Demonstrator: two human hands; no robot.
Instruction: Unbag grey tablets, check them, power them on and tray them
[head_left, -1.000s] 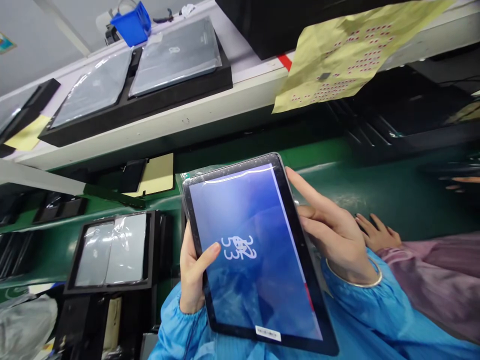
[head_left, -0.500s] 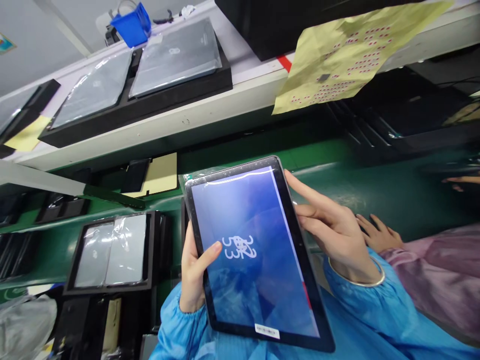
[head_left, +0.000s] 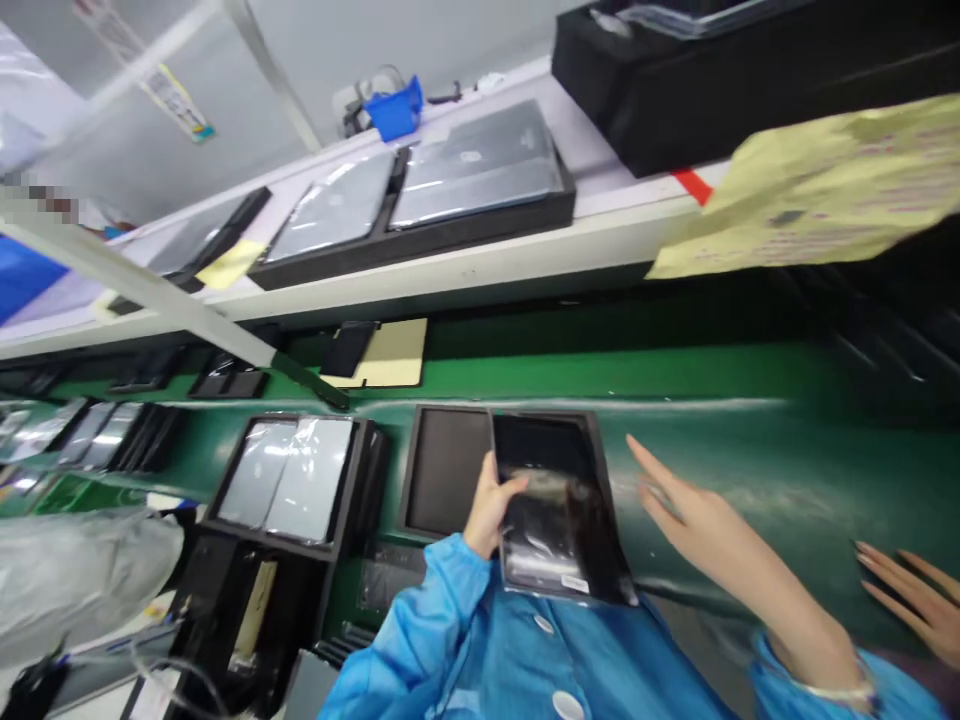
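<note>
Black glass under glare, the tablet [head_left: 551, 505] at lower centre seems stiff and slippery, best edge-held where the left hand [head_left: 491, 508] pinches, right hand [head_left: 694, 515] spread.

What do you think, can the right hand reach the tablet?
Probably yes: the right hand looks empty and close by, with nothing seen between it and the tablet. The left hand grips the opposite edge, leaving the nearer one free.

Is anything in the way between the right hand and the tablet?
Nothing visible blocks the right hand from the tablet, which the left hand holds. There's a gap showing the green tabletop; the black tray's edge there seems to lie below.
</note>
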